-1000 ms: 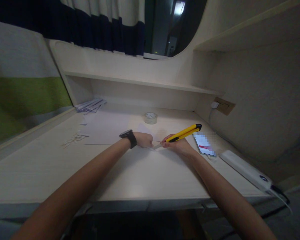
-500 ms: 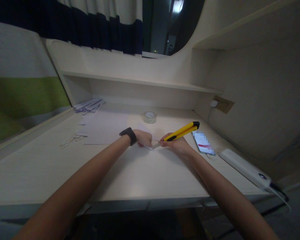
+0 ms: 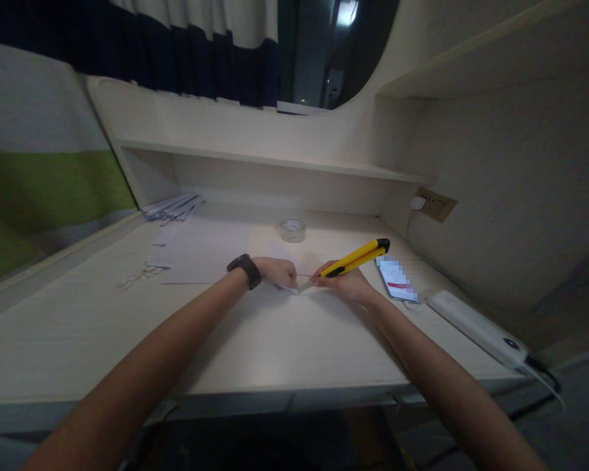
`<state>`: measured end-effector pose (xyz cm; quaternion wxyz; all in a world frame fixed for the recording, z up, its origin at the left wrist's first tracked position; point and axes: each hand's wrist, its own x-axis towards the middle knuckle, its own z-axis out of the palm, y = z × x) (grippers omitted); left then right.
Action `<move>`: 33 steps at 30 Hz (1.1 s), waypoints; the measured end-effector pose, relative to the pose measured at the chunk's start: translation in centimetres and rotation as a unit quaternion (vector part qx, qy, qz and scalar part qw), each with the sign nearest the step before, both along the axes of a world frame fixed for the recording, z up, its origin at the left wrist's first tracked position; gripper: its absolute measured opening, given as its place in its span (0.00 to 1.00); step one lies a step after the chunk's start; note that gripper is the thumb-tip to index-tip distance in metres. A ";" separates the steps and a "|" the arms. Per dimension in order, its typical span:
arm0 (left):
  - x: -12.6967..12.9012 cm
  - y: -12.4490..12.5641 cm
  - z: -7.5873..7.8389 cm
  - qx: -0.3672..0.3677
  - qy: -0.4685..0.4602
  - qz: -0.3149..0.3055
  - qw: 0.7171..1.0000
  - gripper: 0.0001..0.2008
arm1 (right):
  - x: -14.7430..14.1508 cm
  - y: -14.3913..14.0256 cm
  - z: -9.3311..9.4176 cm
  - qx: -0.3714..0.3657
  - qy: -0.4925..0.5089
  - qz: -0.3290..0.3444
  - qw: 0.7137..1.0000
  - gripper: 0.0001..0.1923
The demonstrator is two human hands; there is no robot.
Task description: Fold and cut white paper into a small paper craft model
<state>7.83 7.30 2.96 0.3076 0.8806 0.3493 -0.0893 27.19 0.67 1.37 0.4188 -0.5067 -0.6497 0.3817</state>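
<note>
My right hand (image 3: 347,285) grips a yellow and black utility knife (image 3: 357,256), its blade out and slanting down to the left. The blade's tip meets or nearly meets a thin white piece of paper (image 3: 289,289) low over the desk. My left hand (image 3: 277,270), below a dark wristwatch, is closed on that paper; most of the piece is hidden under the fingers. Behind the left hand lie large white paper sheets (image 3: 203,252), and a roll of clear tape (image 3: 293,230) rests on the desk beyond both hands.
Folded paper strips (image 3: 174,208) are piled at the back left. Thin pale loops or strings (image 3: 142,275) lie left of the sheets. On the right are a phone (image 3: 396,278), a white power strip (image 3: 478,330) with cables and a wall socket (image 3: 436,205). A shelf (image 3: 275,160) overhangs the back.
My left wrist has turned slightly and the watch has shifted a little to the left. My right hand and the knife have hardly moved; the view has drifted slightly.
</note>
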 end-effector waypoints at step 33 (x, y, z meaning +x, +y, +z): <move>-0.5 -0.7 -0.8 0.050 -0.034 0.021 0.998 0.13 | 0.2 -0.3 -0.1 0.002 0.040 0.014 0.999 0.11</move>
